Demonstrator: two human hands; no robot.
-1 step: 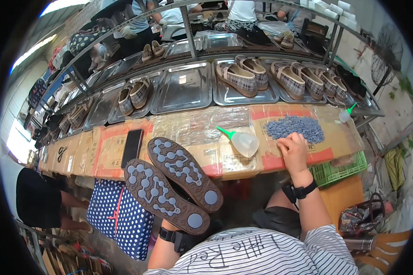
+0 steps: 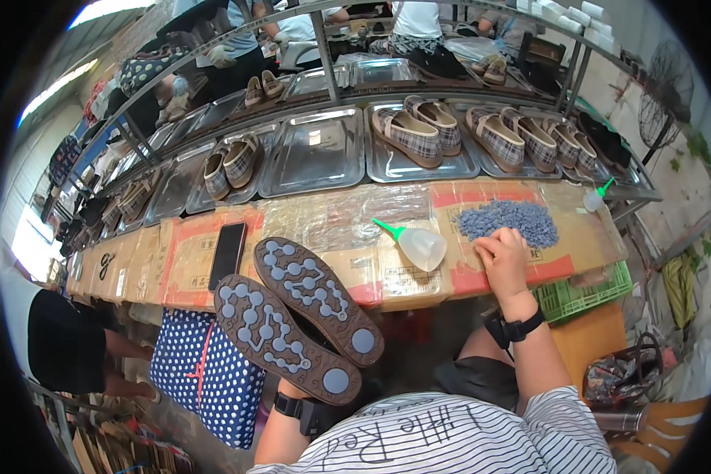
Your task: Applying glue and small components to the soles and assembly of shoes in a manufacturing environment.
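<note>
A pair of shoes with brown soles and blue-grey raised dots is held soles up at the table's front edge. One shoe (image 2: 320, 296) lies partly behind the other (image 2: 280, 340). My left hand (image 2: 292, 388) is beneath them, its fingers hidden by the soles. My right hand (image 2: 505, 257) rests on the table at the near edge of a pile of small blue-grey pieces (image 2: 513, 220). Thumb and fingers are pinched together; whatever is between them is too small to make out. Left of this hand lies a translucent squeeze bottle (image 2: 423, 248) with a green nozzle.
Cardboard covered in clear tape (image 2: 332, 205) tops the table. A phone (image 2: 227, 257) lies left of the shoes. Metal trays (image 2: 314, 150) behind carry plaid shoes (image 2: 411, 134). A second small bottle (image 2: 594, 199) stands far right, and a green crate (image 2: 584, 294) sits below the edge.
My right hand has shifted very slightly to the left, still pinched. The shoes and my left arm look the same.
</note>
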